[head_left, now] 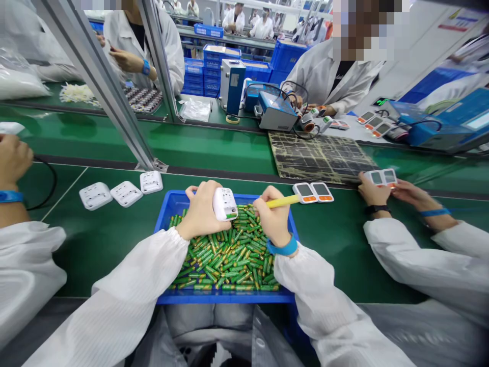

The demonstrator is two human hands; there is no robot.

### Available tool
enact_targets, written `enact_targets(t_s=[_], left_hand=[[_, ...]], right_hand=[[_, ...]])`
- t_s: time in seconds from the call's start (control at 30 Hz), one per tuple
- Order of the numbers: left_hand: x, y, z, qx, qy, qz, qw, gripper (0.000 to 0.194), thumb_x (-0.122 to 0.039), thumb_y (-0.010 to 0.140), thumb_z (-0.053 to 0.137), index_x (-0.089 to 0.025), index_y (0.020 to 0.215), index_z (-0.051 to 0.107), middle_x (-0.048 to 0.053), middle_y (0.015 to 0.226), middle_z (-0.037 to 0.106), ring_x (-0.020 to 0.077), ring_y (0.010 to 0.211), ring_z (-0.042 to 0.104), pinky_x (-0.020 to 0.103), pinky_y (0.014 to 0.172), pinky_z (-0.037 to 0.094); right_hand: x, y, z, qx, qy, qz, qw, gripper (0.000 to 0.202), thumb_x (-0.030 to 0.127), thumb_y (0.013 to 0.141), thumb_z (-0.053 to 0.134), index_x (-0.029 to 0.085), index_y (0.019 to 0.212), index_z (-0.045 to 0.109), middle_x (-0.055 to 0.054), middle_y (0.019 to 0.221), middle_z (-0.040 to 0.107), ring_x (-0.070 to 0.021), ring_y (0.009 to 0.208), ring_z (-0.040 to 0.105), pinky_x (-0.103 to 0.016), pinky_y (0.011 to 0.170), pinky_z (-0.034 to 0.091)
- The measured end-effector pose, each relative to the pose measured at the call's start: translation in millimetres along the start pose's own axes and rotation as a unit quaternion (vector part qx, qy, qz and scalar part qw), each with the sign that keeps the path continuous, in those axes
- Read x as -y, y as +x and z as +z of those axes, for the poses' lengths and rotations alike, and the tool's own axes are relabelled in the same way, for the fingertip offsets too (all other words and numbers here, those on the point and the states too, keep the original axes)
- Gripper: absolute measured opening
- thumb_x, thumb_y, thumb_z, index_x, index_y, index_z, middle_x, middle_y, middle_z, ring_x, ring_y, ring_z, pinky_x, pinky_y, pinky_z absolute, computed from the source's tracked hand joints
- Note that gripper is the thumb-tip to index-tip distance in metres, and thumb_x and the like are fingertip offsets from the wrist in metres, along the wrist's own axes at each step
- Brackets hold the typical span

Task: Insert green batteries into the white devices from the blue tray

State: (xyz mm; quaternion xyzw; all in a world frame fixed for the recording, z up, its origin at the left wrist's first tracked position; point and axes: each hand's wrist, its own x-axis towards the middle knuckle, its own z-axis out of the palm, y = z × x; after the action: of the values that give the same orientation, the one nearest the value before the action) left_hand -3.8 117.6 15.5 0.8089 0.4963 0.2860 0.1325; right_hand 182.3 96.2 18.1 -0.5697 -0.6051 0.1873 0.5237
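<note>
My left hand (200, 214) grips a small white plastic device (226, 202) by its edges, its back with the battery slot turned towards me. One green battery shows along the device's lower edge. My right hand (275, 218) is closed around a yellow stick-like tool (284, 201) whose thicker end points right; its working tip is by my fingers and hard to make out. Both hands are above a blue bin (225, 296) full of loose green batteries (233, 257) with gold-coloured ends.
Three white devices (126, 193) lie on the green bench to the left. Right of the bin sit two devices with screens and orange strips (313, 192). Co-workers' hands (376, 191) flank me. A metal post (103, 86) rises at the back left, near a dark mat (321, 158).
</note>
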Motion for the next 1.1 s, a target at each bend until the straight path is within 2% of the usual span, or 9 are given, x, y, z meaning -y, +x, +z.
enact_targets(t_s=[0.07, 0.17, 0.3, 0.63, 0.8, 0.93, 1.03, 1.1], left_hand=[[2, 0, 0.0, -0.006, -0.028, 0.01, 1.0, 0.068, -0.038, 0.05, 0.076, -0.024, 0.108, 0.044, 0.003, 0.106, 0.058, 0.0268, 0.102, 0.054, 0.044, 0.092, 0.029], [3, 0, 1.2, -0.004, -0.039, 0.029, 0.999, 0.069, -0.038, 0.05, 0.076, -0.024, 0.109, 0.044, 0.003, 0.108, 0.059, 0.0273, 0.104, 0.055, 0.044, 0.094, 0.027], [0, -2, 1.7, -0.013, -0.052, 0.037, 0.998, 0.068, -0.037, 0.05, 0.076, -0.025, 0.109, 0.044, 0.003, 0.109, 0.06, 0.027, 0.104, 0.055, 0.044, 0.095, 0.028], [-2, -2, 2.8, -0.032, -0.08, 0.002, 0.996, 0.07, -0.039, 0.049, 0.079, -0.025, 0.109, 0.044, 0.003, 0.111, 0.06, 0.0267, 0.105, 0.055, 0.044, 0.097, 0.03], [-4, -4, 2.6, -0.036, -0.097, -0.011, 0.995, 0.066, -0.035, 0.051, 0.075, -0.024, 0.108, 0.044, 0.002, 0.107, 0.059, 0.0243, 0.1, 0.056, 0.043, 0.094, 0.031], [-2, -5, 4.1, -0.035, -0.088, 0.011, 0.995, 0.064, -0.033, 0.054, 0.071, -0.024, 0.111, 0.043, 0.002, 0.108, 0.059, 0.0242, 0.1, 0.057, 0.043, 0.095, 0.03], [1, -3, 7.1, -0.03, -0.044, 0.047, 0.997, 0.064, -0.032, 0.055, 0.069, -0.023, 0.114, 0.044, 0.005, 0.112, 0.061, 0.0275, 0.106, 0.058, 0.046, 0.097, 0.028], [2, -2, 9.7, -0.009, 0.001, 0.084, 0.996, 0.06, -0.031, 0.057, 0.067, -0.023, 0.113, 0.046, 0.007, 0.113, 0.062, 0.0305, 0.11, 0.057, 0.049, 0.098, 0.025]], right_hand=[[1, 0, 1, -0.01, 0.155, 0.089, 0.984, 0.024, 0.023, 0.069, 0.054, 0.025, 0.059, 0.033, 0.007, 0.044, 0.044, -0.0129, 0.039, 0.043, -0.026, 0.043, 0.03], [6, -2, 3, 0.01, 0.248, 0.139, 0.959, 0.023, 0.021, 0.063, 0.06, 0.024, 0.056, 0.038, 0.008, 0.041, 0.047, -0.0112, 0.035, 0.043, -0.024, 0.039, 0.03], [9, -3, 4, 0.025, 0.268, 0.142, 0.952, 0.022, 0.016, 0.062, 0.06, 0.023, 0.054, 0.041, 0.008, 0.04, 0.049, -0.0098, 0.035, 0.042, -0.024, 0.039, 0.031], [10, -3, 2, 0.001, 0.284, 0.155, 0.946, 0.023, 0.016, 0.062, 0.06, 0.023, 0.053, 0.04, 0.008, 0.04, 0.047, -0.0092, 0.034, 0.043, -0.023, 0.037, 0.028], [3, -4, 8, 0.008, 0.311, 0.19, 0.931, 0.022, 0.016, 0.064, 0.061, 0.023, 0.057, 0.042, 0.007, 0.042, 0.051, -0.0091, 0.036, 0.045, -0.021, 0.038, 0.028], [-4, -1, 12, 0.014, 0.366, 0.263, 0.893, 0.022, 0.017, 0.064, 0.06, 0.022, 0.057, 0.039, 0.007, 0.04, 0.047, -0.0069, 0.035, 0.039, -0.02, 0.039, 0.029], [-1, 1, 13, 0.066, 0.43, 0.323, 0.84, 0.03, 0.02, 0.064, 0.062, 0.022, 0.055, 0.033, 0.009, 0.037, 0.041, -0.0061, 0.036, 0.034, -0.021, 0.048, 0.039], [4, 1, 13, 0.105, 0.459, 0.337, 0.815, 0.032, 0.021, 0.064, 0.062, 0.022, 0.055, 0.032, 0.009, 0.036, 0.041, -0.0064, 0.037, 0.032, -0.023, 0.053, 0.042]])
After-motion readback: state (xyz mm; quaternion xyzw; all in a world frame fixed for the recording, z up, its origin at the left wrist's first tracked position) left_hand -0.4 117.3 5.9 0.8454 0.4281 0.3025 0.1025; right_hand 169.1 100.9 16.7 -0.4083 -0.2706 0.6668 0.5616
